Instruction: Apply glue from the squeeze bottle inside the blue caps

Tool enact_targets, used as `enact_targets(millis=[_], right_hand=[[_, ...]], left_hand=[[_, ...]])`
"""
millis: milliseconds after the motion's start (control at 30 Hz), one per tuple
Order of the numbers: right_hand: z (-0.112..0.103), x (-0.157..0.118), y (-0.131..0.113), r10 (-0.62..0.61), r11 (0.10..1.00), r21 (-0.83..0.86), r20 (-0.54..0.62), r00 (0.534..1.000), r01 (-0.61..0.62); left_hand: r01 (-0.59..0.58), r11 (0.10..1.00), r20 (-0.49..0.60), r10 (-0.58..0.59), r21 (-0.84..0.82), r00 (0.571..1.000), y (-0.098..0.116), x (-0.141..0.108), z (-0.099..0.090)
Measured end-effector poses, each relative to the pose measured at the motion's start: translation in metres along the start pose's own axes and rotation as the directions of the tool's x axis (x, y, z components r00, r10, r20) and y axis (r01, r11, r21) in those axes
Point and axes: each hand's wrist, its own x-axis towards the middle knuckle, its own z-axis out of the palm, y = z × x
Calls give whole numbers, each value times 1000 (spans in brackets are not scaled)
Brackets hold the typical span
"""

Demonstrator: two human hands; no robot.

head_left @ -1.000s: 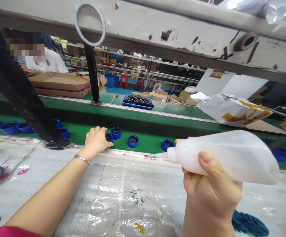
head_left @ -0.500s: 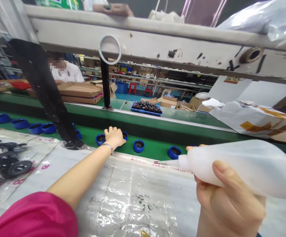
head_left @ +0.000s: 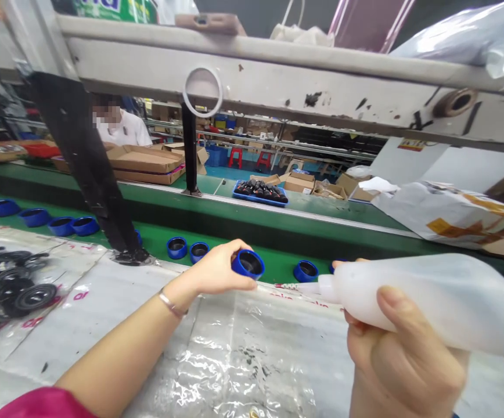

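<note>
My left hand [head_left: 215, 270] grips a blue round cup with a dark inside [head_left: 247, 264] by its side, holding it just above the edge of the green conveyor belt [head_left: 261, 267]. My right hand [head_left: 404, 363] is wrapped around a translucent white plastic squeeze bottle [head_left: 426, 296], held on its side. The bottle's thin nozzle [head_left: 295, 285] points left toward the held cup, with a small gap between them. Several similar blue cups [head_left: 198, 252] stand on the belt, and one [head_left: 305, 270] sits just beyond the nozzle.
Black rubber rings [head_left: 34, 296] lie on a plastic-covered bench [head_left: 252, 360] at the left. A black post [head_left: 86, 162] rises from the bench. Beyond a raised belt are a blue tray of dark items [head_left: 261, 193], cardboard boxes [head_left: 145, 165], and a person in a white shirt [head_left: 123, 130].
My left hand has moved right and now lifts a blue cup off the belt. My right hand and the bottle have barely moved.
</note>
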Motion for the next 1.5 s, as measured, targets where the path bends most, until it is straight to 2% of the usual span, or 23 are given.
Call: enact_targets(millis=[100, 233, 433, 533, 800, 1267, 1500], right_hand=[[1, -3, 5, -23, 1000, 5, 24, 999, 22], [-1, -7, 11, -20, 999, 38, 49, 999, 18], [-8, -8, 19, -61, 998, -15, 230, 971, 66], [-8, -8, 21, -90, 994, -33, 287, 954, 103], [-8, -10, 23, -117, 991, -31, 218, 969, 127], [-9, -9, 19, -160, 984, -40, 220, 962, 173], [-5, -7, 19, -171, 984, -2, 204, 964, 175]], left_hand=[[-85, 987, 100, 99, -136, 990, 12, -22, -1], [-56, 948, 214, 128, -313, 968, 19, -32, -5], [-15, 943, 305, 123, -333, 944, 23, -36, -7], [-6, 949, 324, 113, -315, 939, 26, -37, -10], [-30, 957, 317, 125, -288, 940, 26, -37, -13], [-75, 962, 284, 151, -262, 947, 24, -41, -15], [-10, 966, 328, 97, -258, 940, 27, -41, -15]])
